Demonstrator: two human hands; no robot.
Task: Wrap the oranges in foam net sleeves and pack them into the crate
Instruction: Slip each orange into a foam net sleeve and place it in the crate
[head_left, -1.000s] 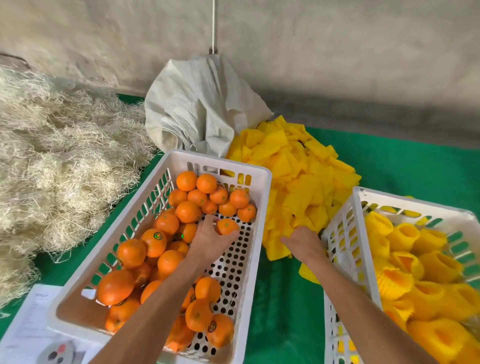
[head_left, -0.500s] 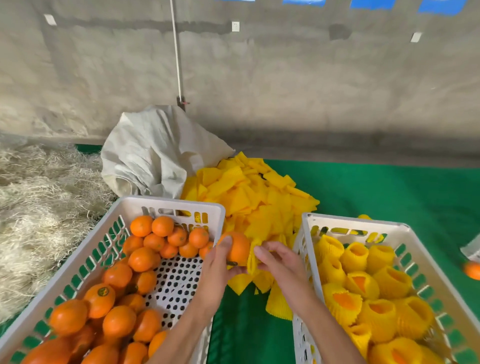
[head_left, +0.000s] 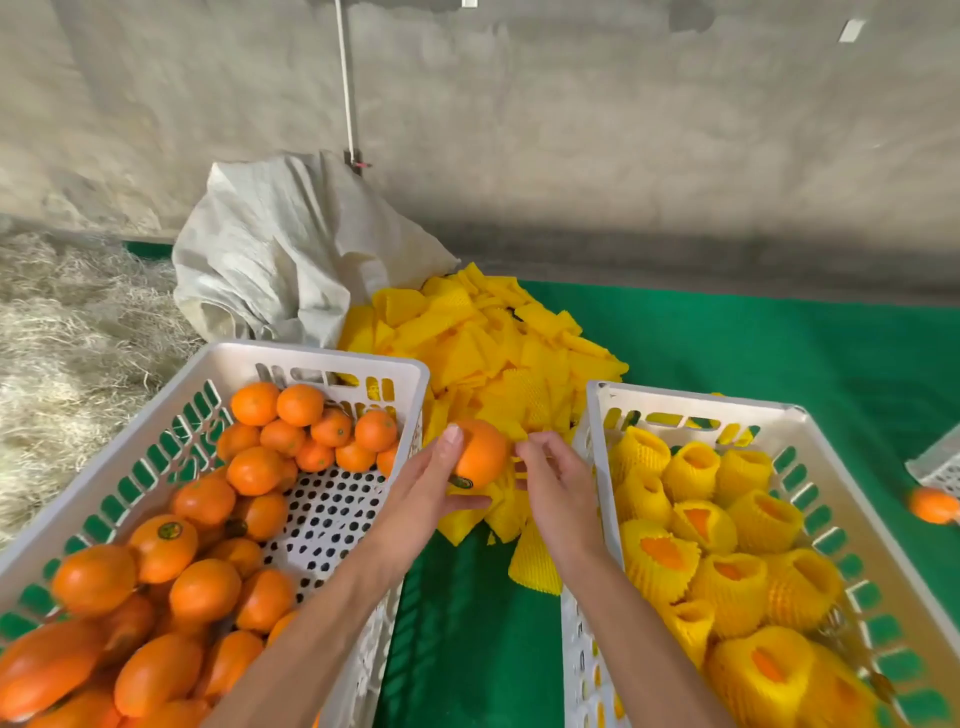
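Note:
My left hand (head_left: 431, 488) grips a bare orange (head_left: 480, 453) over the gap between two white crates. My right hand (head_left: 558, 483) pinches a yellow foam net sleeve (head_left: 506, 501) just right of and under that orange. The left crate (head_left: 311, 358) holds several bare oranges (head_left: 260, 467). The right crate (head_left: 691, 402) holds several oranges wrapped in yellow sleeves (head_left: 727, 545). A heap of flat yellow sleeves (head_left: 493, 343) lies behind the two crates.
A crumpled white sack (head_left: 280, 254) sits behind the left crate, with pale straw (head_left: 67, 353) to its left. Green matting (head_left: 753, 343) covers the surface. A loose orange (head_left: 932, 505) lies at the far right beside another white crate's corner (head_left: 937, 462). A concrete wall stands behind.
My left hand lifted an orange out of the left crate and brought it to the middle. My right hand took hold of a sleeve from the heap and met it there.

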